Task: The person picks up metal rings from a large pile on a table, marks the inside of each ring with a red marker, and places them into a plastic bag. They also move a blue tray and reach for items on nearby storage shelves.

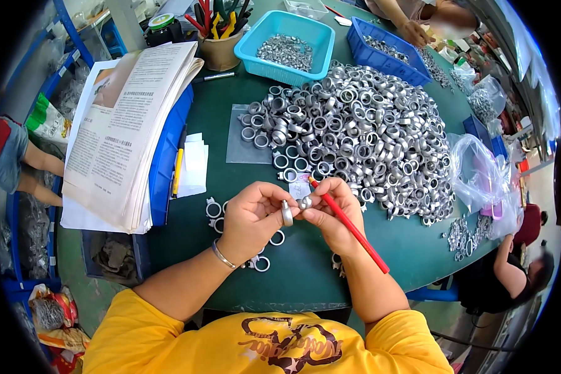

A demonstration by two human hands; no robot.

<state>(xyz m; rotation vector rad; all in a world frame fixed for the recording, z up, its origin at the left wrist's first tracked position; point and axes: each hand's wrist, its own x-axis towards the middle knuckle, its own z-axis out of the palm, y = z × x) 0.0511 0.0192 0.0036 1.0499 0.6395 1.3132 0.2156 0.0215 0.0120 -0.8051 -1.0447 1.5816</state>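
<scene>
My left hand is closed, pinching a small silver metal ring between thumb and fingers. My right hand meets it fingertip to fingertip, gripping a shiny metal piece whose exact shape the fingers partly hide. A red pencil is tucked in the same right hand, slanting down to the right. Just beyond both hands rises a large heap of silver metal rings with small lugs. A few loose rings lie beside and under my left wrist. A small paper slip sits behind my fingertips.
A turquoise basket and a blue bin of small metal parts stand behind the heap. Newspapers lean over a blue tray at left, near a yellow pen. Plastic bags lie right. Other people are nearby.
</scene>
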